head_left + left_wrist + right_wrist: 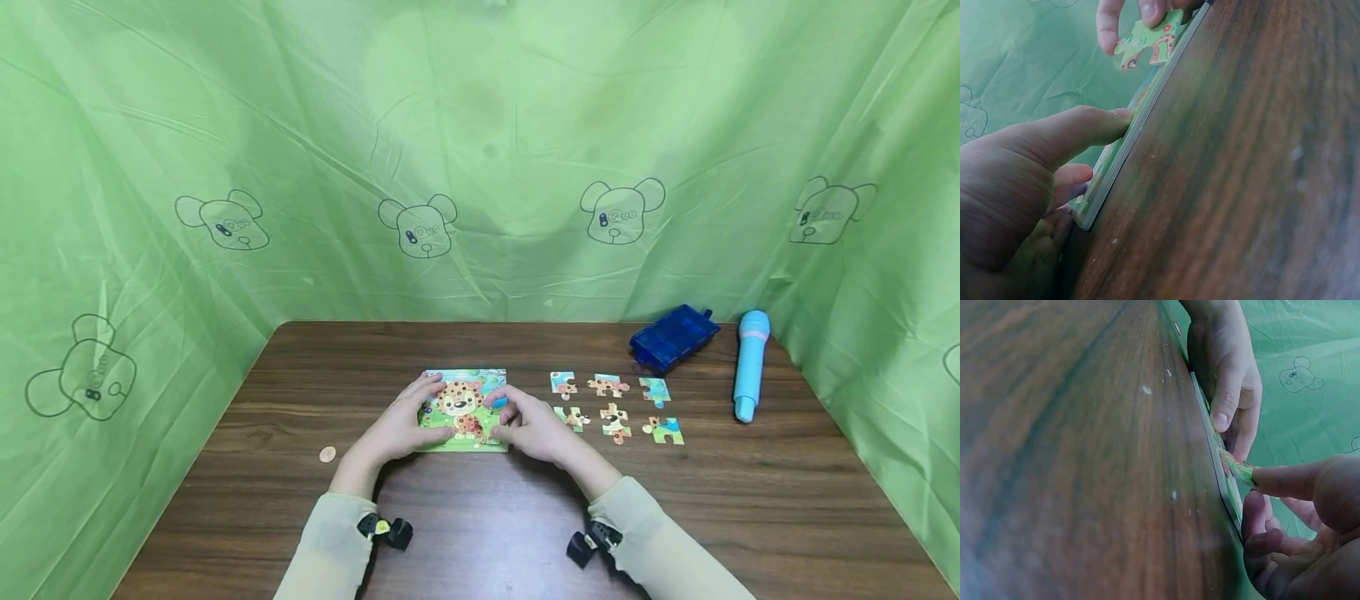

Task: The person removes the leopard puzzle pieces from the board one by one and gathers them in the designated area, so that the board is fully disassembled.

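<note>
A flat jigsaw puzzle (pixel 450 447) with a spotted cartoon leopard on green lies on the wooden table. My left hand (pixel 399 423) rests along its left side, thumb on the near part and fingers toward the far left corner. From the right, my right hand (pixel 536 427) reaches over the puzzle's near right part. Between its thumb and fingers it pinches a green puzzle piece (pixel 1142 42) with spotted orange parts. In the right wrist view this piece (pixel 1242 471) is tilted, close above the puzzle surface; whether it touches is unclear.
Several loose puzzle pieces (pixel 616 422) lie in two rows right of the puzzle. Behind them are a translucent blue case (pixel 675 337) and a light blue microphone-shaped object (pixel 750 362). A small round disc (pixel 327 454) lies left. Green cloth (pixel 487 275) surrounds the table.
</note>
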Demonstrator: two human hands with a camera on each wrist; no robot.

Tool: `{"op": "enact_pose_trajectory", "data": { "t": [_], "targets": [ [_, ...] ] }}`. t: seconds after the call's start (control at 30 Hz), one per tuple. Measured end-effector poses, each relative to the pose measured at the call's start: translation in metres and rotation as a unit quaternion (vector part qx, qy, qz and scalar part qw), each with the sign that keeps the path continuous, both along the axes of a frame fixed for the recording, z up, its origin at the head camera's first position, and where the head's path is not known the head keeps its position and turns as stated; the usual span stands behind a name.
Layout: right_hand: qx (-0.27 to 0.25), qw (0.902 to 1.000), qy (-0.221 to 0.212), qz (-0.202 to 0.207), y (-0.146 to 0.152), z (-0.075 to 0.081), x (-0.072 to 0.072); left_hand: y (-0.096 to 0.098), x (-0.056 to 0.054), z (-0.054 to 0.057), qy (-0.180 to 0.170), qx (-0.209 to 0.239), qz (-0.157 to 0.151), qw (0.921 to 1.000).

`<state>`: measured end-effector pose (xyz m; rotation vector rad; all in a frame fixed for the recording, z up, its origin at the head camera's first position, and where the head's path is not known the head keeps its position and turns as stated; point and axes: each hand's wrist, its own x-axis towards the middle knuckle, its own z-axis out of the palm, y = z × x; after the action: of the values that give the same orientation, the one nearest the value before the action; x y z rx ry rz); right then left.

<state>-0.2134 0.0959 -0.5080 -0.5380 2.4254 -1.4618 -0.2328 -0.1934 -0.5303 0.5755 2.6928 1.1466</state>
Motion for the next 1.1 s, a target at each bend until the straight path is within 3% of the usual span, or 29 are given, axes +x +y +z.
{"op": "enact_pose_trajectory", "data": {
  "t": [0.4, 0.67, 0.83, 1.1],
  "targets": [
    [-0.047, 0.9986, -0.021, 0.005, 0.008, 0.006, -0.003, 0.0, 0.001, 0.0, -0.006, -0.005, 0.002, 1.0],
    [-0.073, 0.996, -0.049, 0.02, 0.023, 0.022, -0.002, 0.002, 0.001, -0.001, -0.006, -0.002, 0.004, 1.0],
    [-0.071, 0.9959, -0.041, 0.036, 0.048, 0.036, 0.002, 0.002, 0.002, -0.001, -0.012, -0.002, 0.003, 0.9999],
    [-0.034, 0.9984, 0.006, 0.045, 0.114, 0.061, 0.011, 0.0, 0.002, -0.002, -0.009, -0.01, 0.009, 0.9999]
  ]
}}
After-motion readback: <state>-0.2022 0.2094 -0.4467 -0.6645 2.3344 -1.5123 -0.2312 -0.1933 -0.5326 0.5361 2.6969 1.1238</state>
